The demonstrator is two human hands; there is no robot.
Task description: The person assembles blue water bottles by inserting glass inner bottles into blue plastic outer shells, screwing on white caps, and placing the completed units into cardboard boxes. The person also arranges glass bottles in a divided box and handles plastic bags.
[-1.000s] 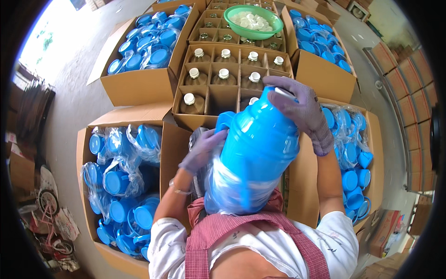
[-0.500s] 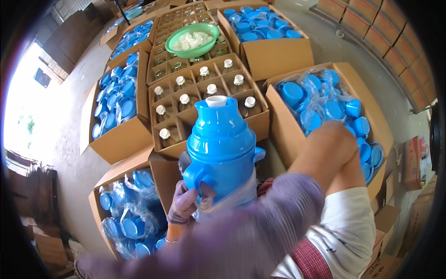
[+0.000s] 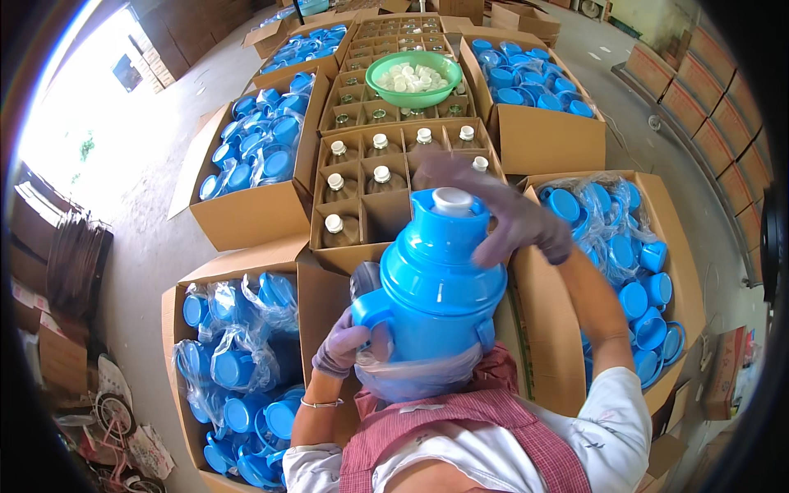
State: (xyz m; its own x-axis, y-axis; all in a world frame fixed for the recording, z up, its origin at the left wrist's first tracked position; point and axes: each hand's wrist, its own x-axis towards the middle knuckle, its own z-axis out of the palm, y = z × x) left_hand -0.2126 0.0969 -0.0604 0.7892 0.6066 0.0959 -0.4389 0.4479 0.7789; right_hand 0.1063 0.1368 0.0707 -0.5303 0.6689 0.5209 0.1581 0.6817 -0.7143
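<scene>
In the head view we see the blue flask (image 3: pixel 444 279) near the middle, about upright in front of the red apron (image 3: pixel 427 419). The left hand (image 3: pixel 339 345) has its grip curled around the handle on the flask's left side, probably to steady it; what bears the base we cannot tell. The right hand (image 3: pixel 526 218) is blurred, its grip spread wide around the upper right of the flask with nothing clasped; we cannot tell whether the thumb touches. The white stopper (image 3: pixel 453 201) faces up, within easy reach of that hand. We take the green bowl (image 3: pixel 386 90) of small white pieces to sit on the far dividers for handiness.

As for edges, the left carton (image 3: pixel 320 308) and right carton (image 3: pixel 546 337) leave the flask a narrow lane. Just beyond it, the near wall of the bottle carton (image 3: pixel 349 257) limits forward travel. The freest room seems to be upward.
</scene>
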